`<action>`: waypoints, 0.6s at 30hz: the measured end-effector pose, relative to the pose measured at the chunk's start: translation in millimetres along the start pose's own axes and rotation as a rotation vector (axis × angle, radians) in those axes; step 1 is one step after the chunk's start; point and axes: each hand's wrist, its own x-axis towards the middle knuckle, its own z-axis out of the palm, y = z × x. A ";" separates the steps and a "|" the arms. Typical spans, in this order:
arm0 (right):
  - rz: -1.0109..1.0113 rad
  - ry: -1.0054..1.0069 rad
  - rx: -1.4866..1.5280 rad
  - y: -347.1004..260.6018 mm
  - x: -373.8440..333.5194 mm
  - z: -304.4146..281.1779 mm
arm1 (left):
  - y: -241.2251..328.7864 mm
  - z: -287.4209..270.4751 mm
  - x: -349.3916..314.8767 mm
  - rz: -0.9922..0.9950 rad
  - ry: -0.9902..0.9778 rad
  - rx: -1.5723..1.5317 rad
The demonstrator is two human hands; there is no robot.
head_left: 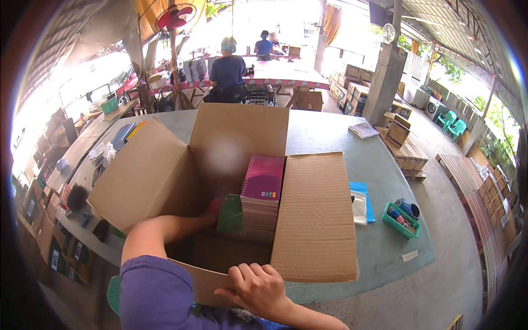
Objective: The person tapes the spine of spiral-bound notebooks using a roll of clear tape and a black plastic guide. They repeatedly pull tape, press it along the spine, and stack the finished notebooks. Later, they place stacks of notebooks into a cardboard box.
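A large open cardboard box (239, 122) stands before me with its flaps spread. Inside, at its right side, is a tall stack of purple spiral notebooks (264, 179). Lower down, against the stack's left side, sits a green notebook (231, 213). My left arm reaches over the near left corner into the box, and my left hand (213, 208) is at the green notebook's left edge. Its fingers are blurred and partly hidden, so I cannot tell their grip. My right hand (256, 286) is closed over the box's near wall, fingers curled on the rim.
Right of the box, a green basket (400, 221) of small items and a plastic-wrapped packet (360, 203) lie on the grey table (319, 129). A booklet (363, 130) is farther back. Blue books (124, 133) lie behind the left flap. Two people (228, 71) work beyond.
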 end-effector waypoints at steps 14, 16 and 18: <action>-0.008 -0.046 0.024 -2.8 9.6 -1.4 | -5.7 12.6 -6.2 0.007 0.035 0.022; -0.001 -0.087 0.015 -6.3 11.1 -1.8 | -10.3 -8.2 -23.4 -0.033 0.077 -0.003; -0.032 -0.082 -0.002 -12.0 8.9 0.8 | -14.3 -23.4 -56.7 -0.107 0.139 -0.029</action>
